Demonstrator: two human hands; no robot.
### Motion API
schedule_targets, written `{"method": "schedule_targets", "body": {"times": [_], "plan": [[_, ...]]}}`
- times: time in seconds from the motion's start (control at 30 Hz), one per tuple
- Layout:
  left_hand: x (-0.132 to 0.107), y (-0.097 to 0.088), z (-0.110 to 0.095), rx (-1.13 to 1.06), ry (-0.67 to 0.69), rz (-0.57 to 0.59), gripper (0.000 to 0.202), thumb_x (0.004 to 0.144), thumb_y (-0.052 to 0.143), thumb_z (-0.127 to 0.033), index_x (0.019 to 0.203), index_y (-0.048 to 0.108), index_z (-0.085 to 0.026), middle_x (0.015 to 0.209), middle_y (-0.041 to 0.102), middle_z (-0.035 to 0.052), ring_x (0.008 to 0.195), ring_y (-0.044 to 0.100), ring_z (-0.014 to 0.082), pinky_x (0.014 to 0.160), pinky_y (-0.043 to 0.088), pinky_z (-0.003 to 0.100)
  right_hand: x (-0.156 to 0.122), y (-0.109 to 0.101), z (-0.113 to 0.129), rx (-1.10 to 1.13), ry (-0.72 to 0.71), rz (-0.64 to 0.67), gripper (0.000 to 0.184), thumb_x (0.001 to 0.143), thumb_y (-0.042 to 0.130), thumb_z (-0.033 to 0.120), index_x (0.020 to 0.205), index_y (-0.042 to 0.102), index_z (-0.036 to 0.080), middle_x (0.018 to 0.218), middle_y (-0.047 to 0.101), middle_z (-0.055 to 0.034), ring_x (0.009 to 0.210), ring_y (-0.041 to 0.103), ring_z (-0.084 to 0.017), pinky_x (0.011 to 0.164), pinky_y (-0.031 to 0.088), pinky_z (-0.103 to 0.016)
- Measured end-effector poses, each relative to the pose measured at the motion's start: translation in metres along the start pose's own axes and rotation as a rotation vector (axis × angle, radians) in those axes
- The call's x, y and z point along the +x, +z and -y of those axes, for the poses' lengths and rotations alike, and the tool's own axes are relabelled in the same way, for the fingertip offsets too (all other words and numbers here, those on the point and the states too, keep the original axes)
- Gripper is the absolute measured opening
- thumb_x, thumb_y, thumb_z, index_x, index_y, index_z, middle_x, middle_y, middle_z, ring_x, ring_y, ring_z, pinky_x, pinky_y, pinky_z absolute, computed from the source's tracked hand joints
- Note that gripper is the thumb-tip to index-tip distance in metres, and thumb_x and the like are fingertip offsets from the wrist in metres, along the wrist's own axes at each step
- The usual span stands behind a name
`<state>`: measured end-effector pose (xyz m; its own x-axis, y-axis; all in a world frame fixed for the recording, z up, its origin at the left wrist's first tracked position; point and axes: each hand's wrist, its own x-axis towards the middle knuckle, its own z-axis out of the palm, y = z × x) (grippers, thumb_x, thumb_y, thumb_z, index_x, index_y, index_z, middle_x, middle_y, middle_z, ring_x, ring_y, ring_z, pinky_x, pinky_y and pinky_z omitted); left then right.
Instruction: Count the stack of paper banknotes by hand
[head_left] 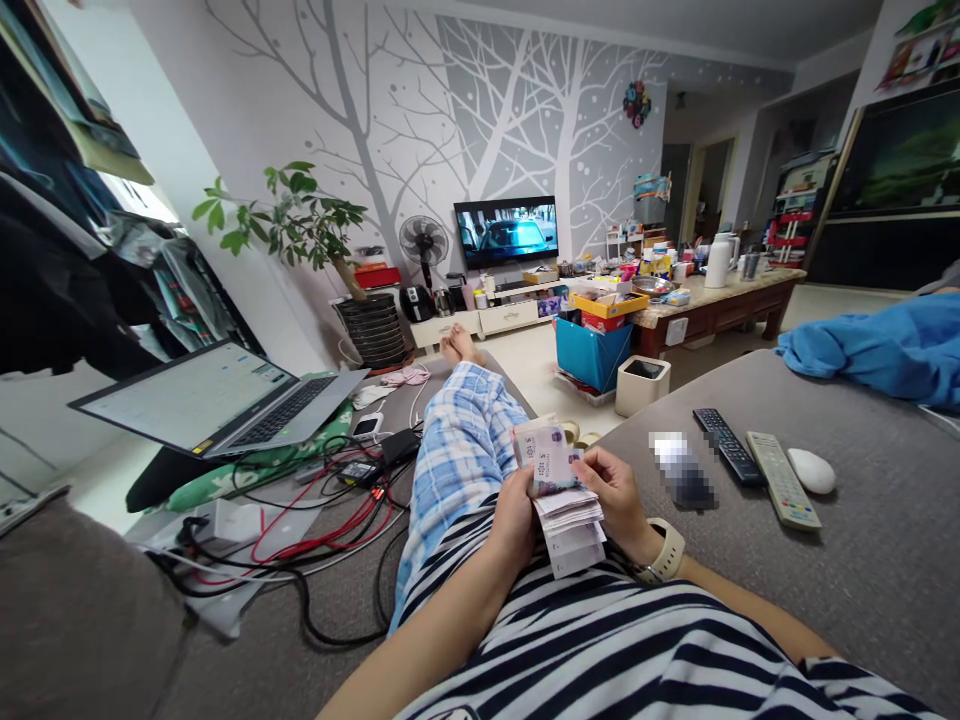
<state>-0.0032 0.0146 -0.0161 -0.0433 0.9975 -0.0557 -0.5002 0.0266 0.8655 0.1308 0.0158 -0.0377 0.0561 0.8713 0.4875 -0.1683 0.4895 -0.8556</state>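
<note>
I sit on a grey sofa with my legs stretched out in blue plaid trousers. Both hands hold a stack of banknotes over my lap. My left hand grips the stack from the left side, fingers wrapped behind it. My right hand, with a pale watch on its wrist, pinches the top purple note from the right. The lower notes fan downward, white side showing.
Two remote controls and a white mouse lie on the sofa to my right, near a blue cloth. An open laptop and tangled cables lie at my left. A television and a cluttered table stand ahead.
</note>
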Motion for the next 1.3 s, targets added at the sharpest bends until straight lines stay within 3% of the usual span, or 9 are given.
{"method": "schedule_targets", "body": {"times": [0.33, 0.53, 0.73, 1.03, 1.3], "plan": [[-0.004, 0.003, -0.004, 0.083, 0.032, 0.033, 0.02, 0.064, 0.07, -0.03, 0.068, 0.071, -0.011, 0.059, 0.069, 0.005, 0.052, 0.057, 0.0165, 0.056, 0.044, 0.028, 0.0, 0.001, 0.001, 0.039, 0.002, 0.013, 0.029, 0.084, 0.066, 0.044, 0.073, 0.059, 0.018, 0.065, 0.05, 0.002, 0.06, 0.043, -0.012, 0.056, 0.035, -0.024], [-0.008, 0.008, -0.009, 0.043, 0.012, 0.037, 0.018, 0.062, 0.068, -0.029, 0.067, 0.071, -0.012, 0.069, 0.073, 0.008, 0.066, 0.065, 0.0216, 0.063, 0.049, 0.03, -0.001, 0.002, 0.002, 0.082, -0.03, 0.021, 0.029, 0.086, 0.064, 0.043, 0.072, 0.058, 0.018, 0.064, 0.048, 0.0024, 0.059, 0.042, -0.012, 0.055, 0.034, -0.024], [-0.011, 0.014, -0.009, 0.062, 0.029, 0.043, 0.017, 0.062, 0.068, -0.029, 0.063, 0.07, -0.012, 0.067, 0.072, 0.0081, 0.068, 0.065, 0.0232, 0.065, 0.05, 0.032, -0.002, -0.003, 0.008, 0.066, -0.057, 0.021, 0.03, 0.088, 0.061, 0.042, 0.071, 0.058, 0.018, 0.062, 0.048, 0.0026, 0.057, 0.04, -0.011, 0.054, 0.034, -0.024], [-0.009, 0.002, -0.013, 0.033, 0.049, -0.016, 0.013, 0.061, 0.069, -0.026, 0.062, 0.068, -0.013, 0.064, 0.069, 0.0047, 0.06, 0.058, 0.0161, 0.064, 0.048, 0.028, -0.001, 0.008, 0.004, 0.061, -0.013, 0.04, 0.023, 0.084, 0.065, 0.041, 0.082, 0.066, 0.018, 0.067, 0.055, 0.0011, 0.061, 0.047, -0.013, 0.057, 0.038, -0.025], [-0.013, -0.005, -0.016, -0.03, 0.043, -0.034, 0.021, 0.059, 0.073, -0.03, 0.07, 0.072, -0.012, 0.068, 0.072, 0.0068, 0.069, 0.066, 0.0233, 0.069, 0.052, 0.033, -0.004, 0.013, 0.008, 0.03, -0.037, 0.059, 0.026, 0.087, 0.061, 0.042, 0.079, 0.064, 0.018, 0.067, 0.056, 0.0007, 0.061, 0.046, -0.013, 0.057, 0.038, -0.024]]}}
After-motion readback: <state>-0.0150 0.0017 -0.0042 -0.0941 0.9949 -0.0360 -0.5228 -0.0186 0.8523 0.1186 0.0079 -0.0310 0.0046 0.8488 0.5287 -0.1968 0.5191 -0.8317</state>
